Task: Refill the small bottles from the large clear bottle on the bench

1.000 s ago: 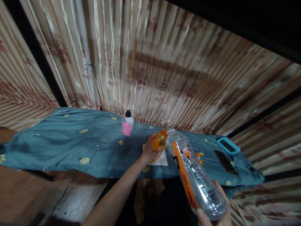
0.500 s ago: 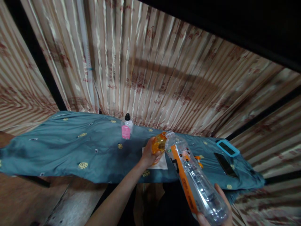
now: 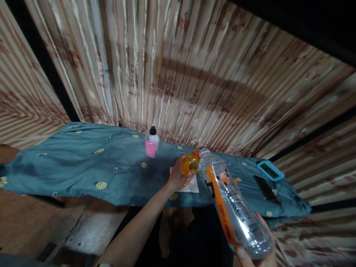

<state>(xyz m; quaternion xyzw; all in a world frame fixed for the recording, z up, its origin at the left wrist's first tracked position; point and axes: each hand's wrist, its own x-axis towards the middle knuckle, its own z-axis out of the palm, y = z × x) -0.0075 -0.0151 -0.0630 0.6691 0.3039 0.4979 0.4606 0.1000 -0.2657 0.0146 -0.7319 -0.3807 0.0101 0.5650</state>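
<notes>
My view shifted. Left hand (image 3: 176, 175): amber bottle (image 3: 190, 163) gripped. Right hand (image 3: 270, 256): clear bottle (image 3: 233, 203) held, slanting lower right to centre.

My bare left forearm (image 3: 136, 230) rises from 7 o'clock and slants toward 1 o'clock; the left wrist (image 3: 167, 190) runs nearly straight on from it; my left hand (image 3: 176, 177), just below centre at 6 o'clock, is curled in a grip, its fingers (image 3: 188, 177) wrapping round toward 3 o'clock; my right hand (image 3: 269, 256) sits low between 4 and 5 o'clock, gripping wide, the thumb (image 3: 242, 256) on the near side, fingertips (image 3: 260, 218) on the far side pointing toward 11 o'clock; the right wrist lies beyond the bottom edge.
</notes>
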